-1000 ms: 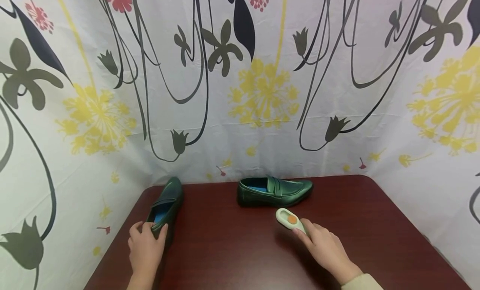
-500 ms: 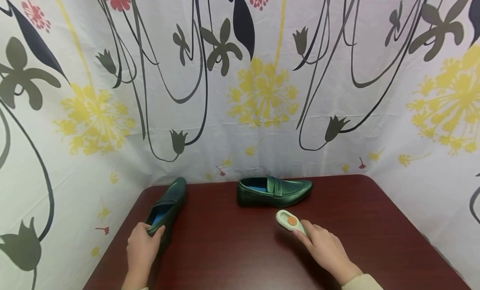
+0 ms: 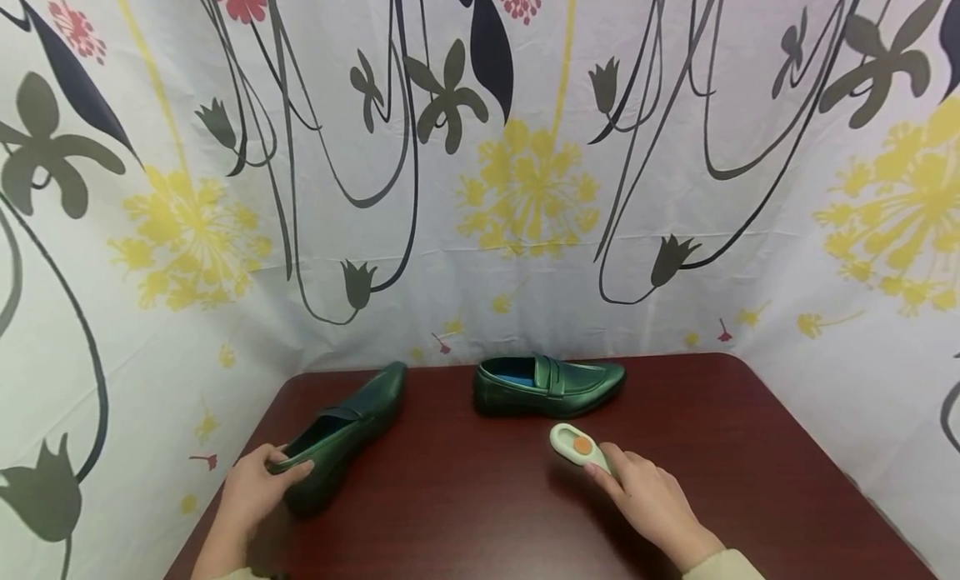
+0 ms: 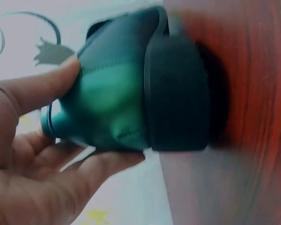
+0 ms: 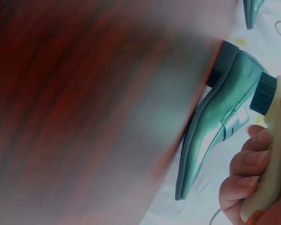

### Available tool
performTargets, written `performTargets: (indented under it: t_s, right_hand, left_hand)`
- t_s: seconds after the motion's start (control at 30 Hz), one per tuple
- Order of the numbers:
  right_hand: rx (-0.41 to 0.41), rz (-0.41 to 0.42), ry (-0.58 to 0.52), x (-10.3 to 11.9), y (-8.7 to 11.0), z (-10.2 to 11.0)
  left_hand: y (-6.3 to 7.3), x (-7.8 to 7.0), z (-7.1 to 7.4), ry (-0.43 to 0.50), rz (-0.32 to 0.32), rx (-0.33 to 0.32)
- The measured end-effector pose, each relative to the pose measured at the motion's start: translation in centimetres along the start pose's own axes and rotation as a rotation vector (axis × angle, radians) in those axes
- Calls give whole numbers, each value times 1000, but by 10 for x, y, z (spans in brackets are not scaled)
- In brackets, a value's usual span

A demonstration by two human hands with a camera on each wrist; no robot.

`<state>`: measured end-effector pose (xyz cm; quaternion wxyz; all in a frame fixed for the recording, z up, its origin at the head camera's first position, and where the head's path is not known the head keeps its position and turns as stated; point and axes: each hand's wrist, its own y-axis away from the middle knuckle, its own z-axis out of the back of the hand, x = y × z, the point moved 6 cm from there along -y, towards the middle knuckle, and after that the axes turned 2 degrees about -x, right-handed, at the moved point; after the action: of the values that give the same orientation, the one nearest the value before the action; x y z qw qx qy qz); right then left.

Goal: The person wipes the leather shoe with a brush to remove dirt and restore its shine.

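Note:
My left hand (image 3: 251,490) grips a green loafer (image 3: 348,434) by the back rim of its heel, the thumb on one side and fingers on the other. Its toe points to the back right. In the left wrist view the black heel block (image 4: 178,93) stands close to the table surface. My right hand (image 3: 654,498) holds a pale green shoe brush (image 3: 576,444) with an orange button on its upper face. Dark bristles (image 5: 263,93) show on its underside in the right wrist view. A second green loafer (image 3: 551,390) stands just behind the brush, toe to the right.
Both shoes are on a dark red-brown table (image 3: 450,497) with rounded back corners. A white cloth (image 3: 420,230) printed with flowers hangs along the back and both sides, close to the table's edges.
My left hand has closed on the loafer's heel and shifted it, its heel to the left and its toe swung to the right. The right hand and brush have hardly moved.

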<state>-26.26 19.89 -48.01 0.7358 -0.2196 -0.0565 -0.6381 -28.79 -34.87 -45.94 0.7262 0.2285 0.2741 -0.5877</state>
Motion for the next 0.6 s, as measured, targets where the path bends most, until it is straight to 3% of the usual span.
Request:
performTargets:
  t_s: [0.17,0.47,0.6]
  right_hand:
    - [-15,8,7,2,0,2]
    - [-22,12,14,3,2,4]
    - [-44,22,16,4,3,7]
  left_hand:
    - [-8,8,-2,157,-5,110]
    - [-11,6,-1,331,-105,204]
    - [-13,2,-6,353,-205,307]
